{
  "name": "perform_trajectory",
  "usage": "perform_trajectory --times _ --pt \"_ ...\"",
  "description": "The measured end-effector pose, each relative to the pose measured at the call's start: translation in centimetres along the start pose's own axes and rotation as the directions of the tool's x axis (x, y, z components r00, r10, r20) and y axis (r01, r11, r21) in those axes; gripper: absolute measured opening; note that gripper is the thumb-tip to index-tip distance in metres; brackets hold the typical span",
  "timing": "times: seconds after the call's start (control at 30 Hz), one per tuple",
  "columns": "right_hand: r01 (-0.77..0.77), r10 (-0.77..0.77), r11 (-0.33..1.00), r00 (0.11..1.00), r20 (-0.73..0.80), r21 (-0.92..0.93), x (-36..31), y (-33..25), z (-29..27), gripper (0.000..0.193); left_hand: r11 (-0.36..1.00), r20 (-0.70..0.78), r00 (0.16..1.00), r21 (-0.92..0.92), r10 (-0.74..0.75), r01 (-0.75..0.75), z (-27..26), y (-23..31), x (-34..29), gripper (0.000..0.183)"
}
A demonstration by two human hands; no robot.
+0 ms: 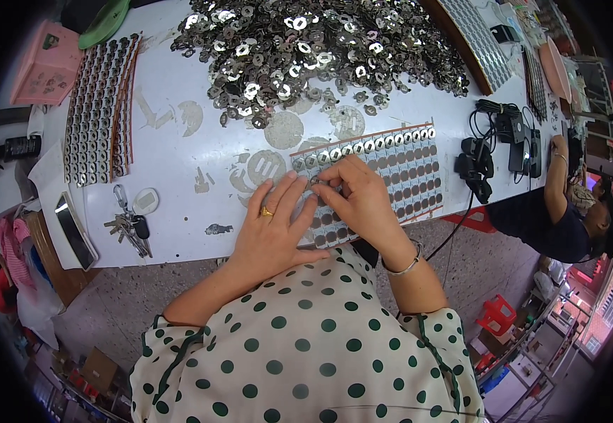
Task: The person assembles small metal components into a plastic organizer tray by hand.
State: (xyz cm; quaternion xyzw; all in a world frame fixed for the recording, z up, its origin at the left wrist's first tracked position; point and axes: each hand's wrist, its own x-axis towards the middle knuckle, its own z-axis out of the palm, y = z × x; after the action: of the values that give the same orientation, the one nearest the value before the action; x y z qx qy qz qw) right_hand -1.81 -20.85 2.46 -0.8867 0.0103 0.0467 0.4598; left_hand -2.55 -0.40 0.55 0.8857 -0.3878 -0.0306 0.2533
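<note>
A panel (pixel 409 151) with rows of round dark spots and reddish-brown edges lies at the table's front edge. Shiny metal pieces (pixel 370 146) with cut-out centres fill its far row. My left hand (pixel 271 222), a gold ring on one finger, rests on the panel's left end with its fingers stretched out. Thumb and forefinger of my right hand (pixel 354 194) pinch a small metal piece (pixel 314 181) over the second row from the far side. My fingers partly cover that piece and the spots under it.
Beyond the panel lies a big heap of loose metal pieces (pixel 320 49). Filled panels (pixel 98 113) are stacked at left, near keys (pixel 130 229) and a phone (pixel 75 229). Black cables and adapters (pixel 475 166) lie at right. Another person (pixel 549 211) sits at the table's right side.
</note>
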Motion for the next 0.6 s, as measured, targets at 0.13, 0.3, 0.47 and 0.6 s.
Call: perform_trajectory --times 0.13,0.3,0.47,0.6 --pt "0.075 -0.070 0.994 0.995 0.064 -0.077 0.3 -0.5 -0.6 0.018 1.000 0.005 1.000 0.006 0.008 -0.008 0.0 0.0 -0.1 0.087" --pt "0.067 -0.041 0.983 0.988 0.149 -0.171 0.8 -0.9 -0.7 0.014 1.000 0.004 1.000 -0.019 -0.011 0.011 -0.3 0.2 0.0 0.079" --pt "0.192 -0.202 0.970 0.977 -0.060 -0.152 3.2 -0.4 -1.4 0.013 1.000 -0.003 1.000 0.016 -0.010 0.010 -0.2 0.3 0.3 0.079" --pt "0.343 -0.472 0.833 0.850 -0.235 -0.434 7.3 -0.2 -0.9 0.014 0.999 0.046 0.999 0.036 0.018 -0.020 0.0 0.2 0.2 0.086"
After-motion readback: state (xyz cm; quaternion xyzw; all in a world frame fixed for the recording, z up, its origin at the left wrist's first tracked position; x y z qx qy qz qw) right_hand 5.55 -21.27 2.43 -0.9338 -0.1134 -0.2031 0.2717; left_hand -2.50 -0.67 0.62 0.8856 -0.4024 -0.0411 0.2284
